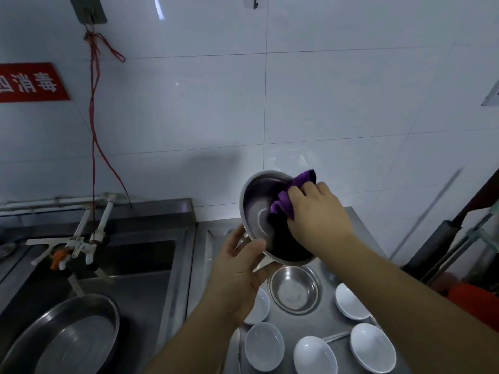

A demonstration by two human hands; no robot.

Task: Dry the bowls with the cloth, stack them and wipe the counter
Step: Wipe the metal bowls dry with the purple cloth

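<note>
The left hand (pixel 237 276) holds a steel bowl (pixel 259 211) tilted above the surface (pixel 324 322), opening turned toward the camera. Its fingers (pixel 252 248) curl around the lower rim, thumb on the inner edge. The right hand (pixel 316 211) presses a purple cloth (pixel 283 203) against the inside wall of the bowl; its fingers grip the bunched cloth. Part of the cloth sticks up over the far rim.

Directly below the held bowl, a second steel bowl (pixel 294 290) stands upright on the surface. Five white bowls lie around it, all upright and apart from each other:
- one (pixel 260 306) left of the second steel bowl, partly hidden by the left wrist;
- one (pixel 349 302) to the right;
- one (pixel 264 346) at front left;
- one (pixel 314 356) at front centre;
- one (pixel 372 348) at front right.

No bowls are stacked.

To the left of the surface is a steel sink (pixel 151 265). A large steel basin (pixel 67 336) sits in it, and taps (pixel 78 244) project over it from white pipes at the wall. A red cord (pixel 94 130) hangs from a wall hook down to the taps. A red sign (pixel 29 82) is fixed to the white tiled wall (pixel 324 103).
</note>
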